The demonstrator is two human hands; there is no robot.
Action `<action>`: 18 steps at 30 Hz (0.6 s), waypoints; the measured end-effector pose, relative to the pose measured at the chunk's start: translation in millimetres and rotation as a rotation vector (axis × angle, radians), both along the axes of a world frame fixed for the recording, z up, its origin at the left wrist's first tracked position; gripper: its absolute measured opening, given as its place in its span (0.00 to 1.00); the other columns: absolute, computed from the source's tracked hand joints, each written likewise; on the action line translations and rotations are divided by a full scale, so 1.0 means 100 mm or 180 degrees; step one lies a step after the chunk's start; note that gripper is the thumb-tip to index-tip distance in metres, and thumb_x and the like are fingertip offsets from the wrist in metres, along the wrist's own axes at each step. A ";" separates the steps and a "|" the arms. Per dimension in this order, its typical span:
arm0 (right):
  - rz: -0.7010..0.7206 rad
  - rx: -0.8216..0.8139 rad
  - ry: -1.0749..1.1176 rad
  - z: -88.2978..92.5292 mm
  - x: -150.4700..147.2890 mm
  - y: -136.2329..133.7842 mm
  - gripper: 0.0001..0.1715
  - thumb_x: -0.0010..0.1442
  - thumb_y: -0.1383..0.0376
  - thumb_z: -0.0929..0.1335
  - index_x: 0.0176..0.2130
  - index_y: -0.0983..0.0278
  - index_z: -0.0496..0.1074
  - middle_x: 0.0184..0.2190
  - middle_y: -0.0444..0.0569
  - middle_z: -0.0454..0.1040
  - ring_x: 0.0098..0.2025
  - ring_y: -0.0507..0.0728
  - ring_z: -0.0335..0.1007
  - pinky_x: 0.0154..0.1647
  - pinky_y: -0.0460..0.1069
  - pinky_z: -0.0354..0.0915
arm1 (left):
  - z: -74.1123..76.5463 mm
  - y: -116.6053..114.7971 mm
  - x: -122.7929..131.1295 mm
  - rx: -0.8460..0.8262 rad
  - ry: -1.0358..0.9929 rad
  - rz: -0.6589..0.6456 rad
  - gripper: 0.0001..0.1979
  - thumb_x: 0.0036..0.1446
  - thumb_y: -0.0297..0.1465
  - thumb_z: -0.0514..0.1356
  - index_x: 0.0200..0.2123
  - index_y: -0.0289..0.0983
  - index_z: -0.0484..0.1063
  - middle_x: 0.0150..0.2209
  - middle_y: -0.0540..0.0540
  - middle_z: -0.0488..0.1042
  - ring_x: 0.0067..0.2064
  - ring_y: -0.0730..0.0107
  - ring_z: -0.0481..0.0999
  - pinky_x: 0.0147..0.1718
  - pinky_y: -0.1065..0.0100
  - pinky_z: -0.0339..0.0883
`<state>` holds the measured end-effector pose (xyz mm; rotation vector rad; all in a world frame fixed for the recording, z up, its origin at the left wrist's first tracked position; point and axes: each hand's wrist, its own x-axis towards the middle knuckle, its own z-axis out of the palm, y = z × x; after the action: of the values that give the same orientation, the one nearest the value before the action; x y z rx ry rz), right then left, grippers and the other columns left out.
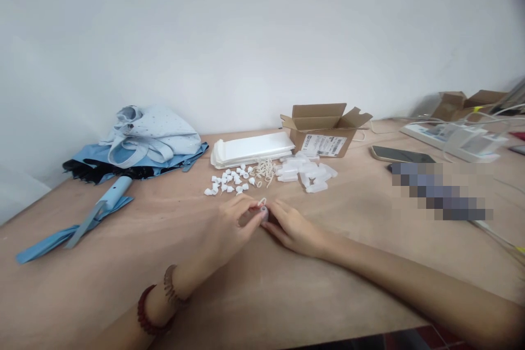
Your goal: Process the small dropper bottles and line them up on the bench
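Between my fingertips, low over the table, is a small translucent plastic bottle [264,213], its round end facing me. A white cord loop [262,202] sits at its far side, by my left fingers. My left hand [232,221] pinches the bottle from the left, thumb and forefinger closed on it. My right hand [297,229] has its fingers closed round the other side. Just beyond lie several white pointed caps [229,179], a heap of cord loops [266,171] and a pile of similar translucent bottles [305,169]. The fingers hide much of the held bottle.
Behind the small parts lie white flat packets [254,147] and an open cardboard box [322,139]. At left are a blue umbrella [115,192] and a pale cloth bag [164,134]. A phone [402,154], a power strip [447,141] and cables lie at right.
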<state>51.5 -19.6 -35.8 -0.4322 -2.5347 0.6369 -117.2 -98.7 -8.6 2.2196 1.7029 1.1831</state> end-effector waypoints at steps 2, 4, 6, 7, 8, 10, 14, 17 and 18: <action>0.0007 0.0043 0.0009 0.00 0.00 -0.01 0.08 0.64 0.66 0.60 0.45 0.63 0.61 0.40 0.53 0.70 0.43 0.58 0.66 0.42 0.52 0.65 | 0.01 -0.01 0.00 -0.0029 0.0062 0.0067 0.03 0.58 0.29 0.57 0.35 0.39 0.70 0.34 0.48 0.73 0.36 0.68 0.71 0.36 0.66 0.65; -0.0044 0.0023 0.0081 0.01 0.01 -0.01 0.13 0.64 0.65 0.61 0.49 0.63 0.61 0.42 0.54 0.70 0.44 0.58 0.66 0.44 0.53 0.65 | 0.02 -0.02 0.00 -0.0061 0.0132 0.0120 0.02 0.58 0.29 0.57 0.35 0.39 0.69 0.33 0.49 0.72 0.35 0.69 0.71 0.35 0.66 0.65; -0.0173 -0.0048 0.0205 0.01 0.03 -0.01 0.17 0.63 0.63 0.62 0.52 0.63 0.60 0.43 0.53 0.70 0.44 0.58 0.67 0.44 0.53 0.65 | 0.02 -0.03 0.01 -0.0064 0.0193 0.0157 0.02 0.58 0.29 0.57 0.35 0.38 0.69 0.32 0.49 0.71 0.35 0.69 0.70 0.35 0.66 0.64; -0.0239 -0.0101 0.0284 0.02 0.03 -0.01 0.18 0.63 0.62 0.63 0.52 0.63 0.60 0.42 0.53 0.71 0.43 0.57 0.68 0.44 0.52 0.65 | 0.01 -0.03 0.01 -0.0048 0.0213 0.0183 0.02 0.58 0.29 0.57 0.35 0.38 0.69 0.33 0.49 0.71 0.35 0.69 0.70 0.34 0.66 0.64; -0.0284 -0.0160 0.0355 0.02 0.04 -0.01 0.18 0.62 0.61 0.64 0.51 0.63 0.61 0.40 0.51 0.72 0.42 0.57 0.69 0.42 0.52 0.66 | 0.00 -0.03 0.01 -0.0031 0.0229 0.0208 0.03 0.58 0.29 0.57 0.35 0.38 0.69 0.33 0.49 0.71 0.35 0.69 0.70 0.34 0.66 0.64; -0.0312 -0.0218 0.0463 0.02 0.05 -0.01 0.15 0.61 0.61 0.65 0.47 0.62 0.63 0.37 0.49 0.73 0.39 0.55 0.70 0.39 0.50 0.66 | -0.03 -0.03 0.01 -0.0035 0.0255 0.0235 0.04 0.58 0.31 0.57 0.36 0.38 0.69 0.33 0.48 0.71 0.35 0.68 0.70 0.34 0.66 0.64; -0.0186 -0.0122 0.0567 0.03 0.04 -0.01 0.11 0.62 0.64 0.64 0.45 0.62 0.66 0.37 0.50 0.73 0.38 0.55 0.70 0.39 0.49 0.66 | -0.09 -0.03 0.02 -0.0056 0.0303 0.0243 0.03 0.59 0.32 0.57 0.36 0.38 0.68 0.33 0.48 0.71 0.36 0.67 0.70 0.35 0.65 0.65; -0.0058 -0.0227 0.0546 0.08 0.02 -0.01 0.12 0.61 0.65 0.63 0.46 0.62 0.67 0.38 0.50 0.73 0.39 0.55 0.70 0.39 0.49 0.65 | -0.10 -0.04 0.02 -0.0010 0.0432 0.0287 0.03 0.59 0.31 0.57 0.36 0.38 0.68 0.34 0.47 0.71 0.37 0.66 0.71 0.37 0.64 0.66; -0.0053 -0.0327 0.0517 0.09 0.01 0.00 0.13 0.61 0.65 0.63 0.47 0.62 0.67 0.37 0.50 0.73 0.38 0.55 0.69 0.39 0.49 0.65 | -0.09 -0.04 0.01 -0.0009 0.0500 0.0296 0.04 0.59 0.30 0.56 0.37 0.37 0.68 0.34 0.46 0.71 0.37 0.65 0.71 0.37 0.63 0.66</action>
<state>53.0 -19.8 -26.5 -0.4192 -2.3504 0.7668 -116.0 -102.9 -17.6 2.3105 1.8836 1.0482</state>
